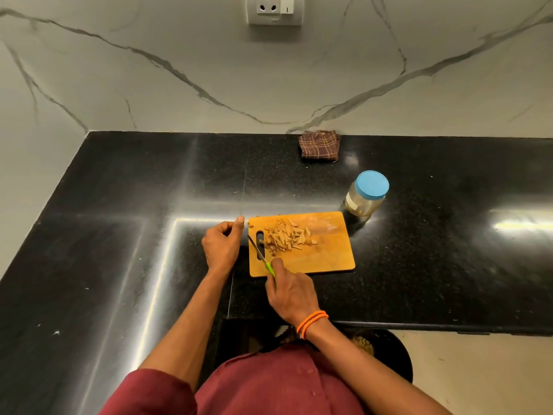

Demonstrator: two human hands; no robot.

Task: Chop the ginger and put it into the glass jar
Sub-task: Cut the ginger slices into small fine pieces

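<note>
A pile of sliced ginger (pixel 286 237) lies on the left half of a wooden cutting board (pixel 329 256) on the black counter. My right hand (pixel 291 292) grips a green-handled knife (pixel 261 255), its blade pointing up-left across the board's handle slot, beside the pile. My left hand (pixel 223 244) hovers just off the board's left edge, fingers curled with thumb and forefinger pinched; whether it holds a scrap I cannot tell. The glass jar (pixel 366 194) with a blue lid on it stands behind the board's far right corner.
A folded brown checked cloth (pixel 319 144) lies at the back against the marble wall. A wall socket (pixel 274 9) is above. The counter (pixel 119 235) turns in an L to my left; its front edge runs right of my body.
</note>
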